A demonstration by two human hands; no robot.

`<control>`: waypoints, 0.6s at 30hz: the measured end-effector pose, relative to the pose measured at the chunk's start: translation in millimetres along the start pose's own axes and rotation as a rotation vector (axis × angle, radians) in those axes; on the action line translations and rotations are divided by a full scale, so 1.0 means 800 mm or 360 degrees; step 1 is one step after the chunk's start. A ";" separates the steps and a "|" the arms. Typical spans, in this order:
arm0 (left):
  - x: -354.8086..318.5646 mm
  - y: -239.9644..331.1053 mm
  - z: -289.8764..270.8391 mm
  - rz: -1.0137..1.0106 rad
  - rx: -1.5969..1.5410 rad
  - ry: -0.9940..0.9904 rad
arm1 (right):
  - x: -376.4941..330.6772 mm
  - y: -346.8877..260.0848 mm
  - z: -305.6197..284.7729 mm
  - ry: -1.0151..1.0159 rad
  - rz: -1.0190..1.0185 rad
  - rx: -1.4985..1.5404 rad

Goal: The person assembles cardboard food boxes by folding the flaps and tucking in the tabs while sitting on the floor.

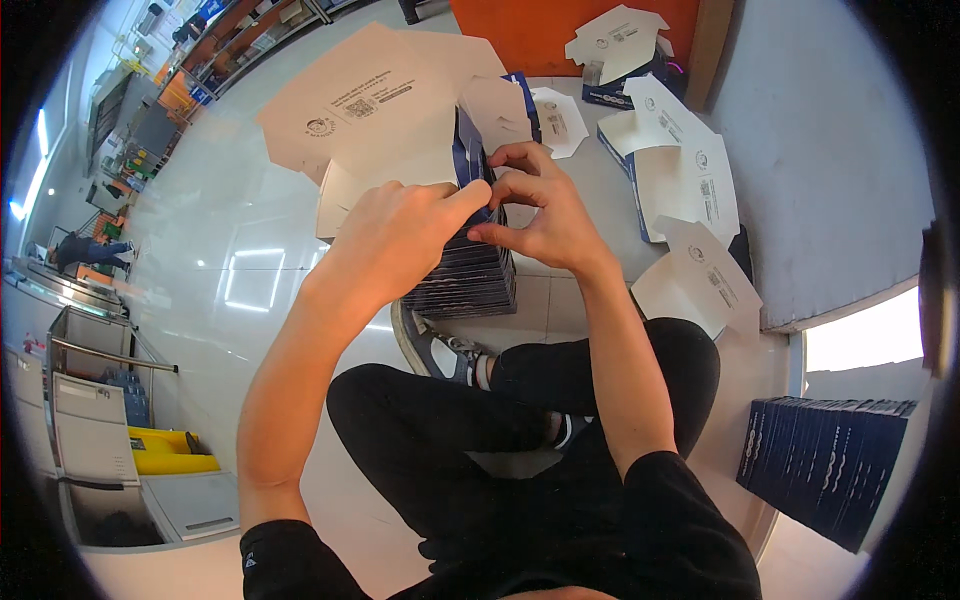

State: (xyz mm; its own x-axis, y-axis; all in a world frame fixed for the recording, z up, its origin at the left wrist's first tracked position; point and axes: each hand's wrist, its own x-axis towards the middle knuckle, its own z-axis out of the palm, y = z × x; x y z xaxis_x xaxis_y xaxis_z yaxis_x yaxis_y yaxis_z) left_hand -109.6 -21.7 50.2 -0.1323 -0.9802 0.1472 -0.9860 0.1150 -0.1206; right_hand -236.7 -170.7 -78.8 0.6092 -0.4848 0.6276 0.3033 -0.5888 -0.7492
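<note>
In front of me, a part-folded cardboard box (390, 170), white inside and dark blue outside, rests on top of a stack of flat dark blue boxes (465, 280). Its broad white lid panel (375, 85) spreads away from me. My left hand (400, 235) is closed on the box's near right corner, thumb pressed to the dark blue side flap (468, 150). Facing it, my right hand (545, 205) has curled fingers and thumb pinching the same corner from the right. The fingertips of the left hand are mostly hidden behind the knuckles.
Part-folded boxes (690, 170) lie to the right, one (620, 60) by the orange panel (570, 40). Another open box (560, 120) stands just beyond the stack. At the lower right is a row of flat boxes (825, 465). My crossed legs (440, 420) are close below.
</note>
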 end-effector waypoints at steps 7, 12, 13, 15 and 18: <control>-0.002 0.005 0.000 -0.0035 0.0073 0.0022 | 0.000 -0.001 0.003 0.0007 -0.0015 0.0033; -0.004 0.008 0.007 -0.0041 0.0020 -0.0022 | 0.002 -0.006 -0.003 -0.0085 0.0063 0.0094; -0.005 0.011 0.006 -0.0069 -0.0031 -0.0049 | 0.002 -0.005 -0.005 -0.0090 0.0058 0.0126; -0.006 0.014 0.004 -0.0123 -0.0136 -0.0105 | 0.001 -0.010 -0.010 -0.0136 0.0055 0.0097; -0.002 -0.003 -0.018 -0.0123 -0.0626 -0.0349 | 0.002 -0.023 -0.021 -0.0240 0.0026 -0.0061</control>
State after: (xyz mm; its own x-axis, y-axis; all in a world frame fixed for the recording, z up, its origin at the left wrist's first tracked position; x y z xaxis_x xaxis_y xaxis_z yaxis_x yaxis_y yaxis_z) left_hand -108.4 -18.5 64.1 -0.0740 -0.9944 -0.0756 -0.9613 0.0510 0.2709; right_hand -253.9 -171.3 -60.3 0.7179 -0.3933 0.5744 0.2659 -0.6076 -0.7484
